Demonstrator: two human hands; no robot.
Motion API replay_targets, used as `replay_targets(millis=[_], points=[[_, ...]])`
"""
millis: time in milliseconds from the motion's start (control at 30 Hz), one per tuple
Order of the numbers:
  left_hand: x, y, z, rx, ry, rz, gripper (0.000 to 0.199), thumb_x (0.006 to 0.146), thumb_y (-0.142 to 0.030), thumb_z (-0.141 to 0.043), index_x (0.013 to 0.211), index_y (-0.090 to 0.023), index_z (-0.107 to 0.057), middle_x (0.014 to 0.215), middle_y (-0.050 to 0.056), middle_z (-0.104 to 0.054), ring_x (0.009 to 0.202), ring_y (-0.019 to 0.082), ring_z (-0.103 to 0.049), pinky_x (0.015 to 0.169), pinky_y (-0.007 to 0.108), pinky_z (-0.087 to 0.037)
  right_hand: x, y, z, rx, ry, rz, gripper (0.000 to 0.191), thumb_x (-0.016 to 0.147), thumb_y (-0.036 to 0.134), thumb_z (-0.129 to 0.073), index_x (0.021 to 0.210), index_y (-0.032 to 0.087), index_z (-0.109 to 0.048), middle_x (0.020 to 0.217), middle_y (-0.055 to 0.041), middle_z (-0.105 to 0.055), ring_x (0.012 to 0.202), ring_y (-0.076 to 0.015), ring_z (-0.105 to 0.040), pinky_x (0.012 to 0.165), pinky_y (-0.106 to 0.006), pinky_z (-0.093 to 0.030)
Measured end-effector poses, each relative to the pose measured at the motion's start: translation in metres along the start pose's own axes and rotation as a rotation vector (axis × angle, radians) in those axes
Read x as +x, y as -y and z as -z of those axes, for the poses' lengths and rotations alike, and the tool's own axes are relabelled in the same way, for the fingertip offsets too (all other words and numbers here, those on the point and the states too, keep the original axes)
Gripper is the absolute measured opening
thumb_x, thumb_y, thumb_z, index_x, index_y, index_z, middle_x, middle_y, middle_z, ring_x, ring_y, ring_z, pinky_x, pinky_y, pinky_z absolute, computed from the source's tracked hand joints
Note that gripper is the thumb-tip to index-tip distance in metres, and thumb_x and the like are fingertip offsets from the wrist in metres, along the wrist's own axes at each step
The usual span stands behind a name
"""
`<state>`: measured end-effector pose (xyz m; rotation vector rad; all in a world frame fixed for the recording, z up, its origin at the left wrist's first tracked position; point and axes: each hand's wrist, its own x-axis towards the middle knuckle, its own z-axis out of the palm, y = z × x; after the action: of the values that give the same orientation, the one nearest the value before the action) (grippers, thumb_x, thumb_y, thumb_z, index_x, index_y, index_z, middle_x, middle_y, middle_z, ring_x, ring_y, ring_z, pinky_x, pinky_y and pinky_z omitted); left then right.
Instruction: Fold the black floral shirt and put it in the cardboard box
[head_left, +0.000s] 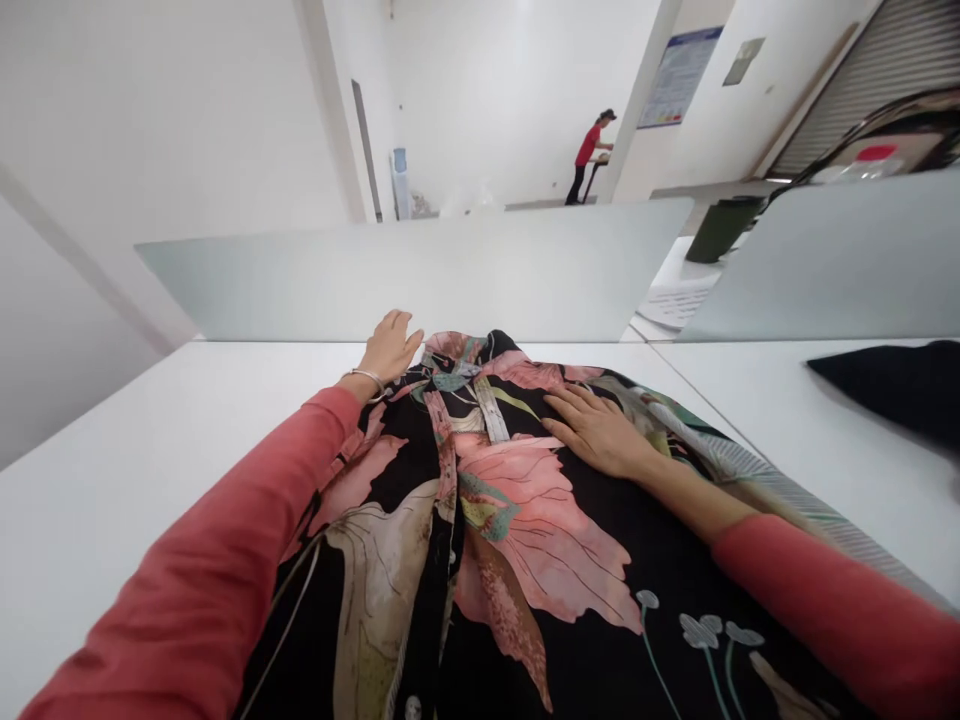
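A black floral shirt [540, 530] with large pink and beige flowers is spread over the white table [135, 440], its collar [457, 348] toward the far edge. Down the front runs a placket with small buttons. My left hand [390, 350] is beside the collar on the left, fingers stretched out, thumb close to the fabric; whether it touches the cloth I cannot tell. Flat on the upper right part of the shirt lies my right hand [596, 430], fingers extended, holding nothing. My right forearm passes over the shirt's right side.
Low frosted panels [420, 270] stand along the table's far edge, with papers [675, 300] in the gap between them. A black cloth item [900, 385] lies at right. Beyond are a bottle with a red cap [874, 160], a water dispenser [401, 185] and a person in red [589, 155].
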<state>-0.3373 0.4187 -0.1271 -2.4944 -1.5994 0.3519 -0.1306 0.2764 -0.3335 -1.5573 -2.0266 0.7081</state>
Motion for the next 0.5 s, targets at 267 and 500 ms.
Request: replay_targets(millis=[267, 500], points=[[-0.114, 0.036, 0.09, 0.04, 0.179, 0.098, 0.043, 0.078, -0.036, -0.043, 0.113, -0.01, -0.046, 0.124, 0.015, -0.043, 0.118, 0.024, -0.039, 0.1, 0.038, -0.033, -0.006, 0.029, 0.021, -0.204, -0.014, -0.137, 0.047, 0.087, 0.041, -0.031, 0.128, 0.018, -0.04, 0.135, -0.0079, -0.031, 0.126, -0.0295, -0.021, 0.096, -0.053, -0.026], [-0.242, 0.054, 0.135, 0.056, 0.261, 0.194, 0.039, 0.081, -0.038, -0.047, 0.113, -0.015, -0.048, 0.117, 0.01, -0.049, 0.109, 0.02, -0.047, 0.093, 0.039, -0.039, -0.084, 0.08, 0.085, -0.063, -0.176, -0.099, 0.053, 0.087, 0.045, -0.024, 0.129, 0.014, -0.037, 0.133, -0.0075, -0.034, 0.126, -0.0251, -0.024, 0.098, -0.046, -0.031]])
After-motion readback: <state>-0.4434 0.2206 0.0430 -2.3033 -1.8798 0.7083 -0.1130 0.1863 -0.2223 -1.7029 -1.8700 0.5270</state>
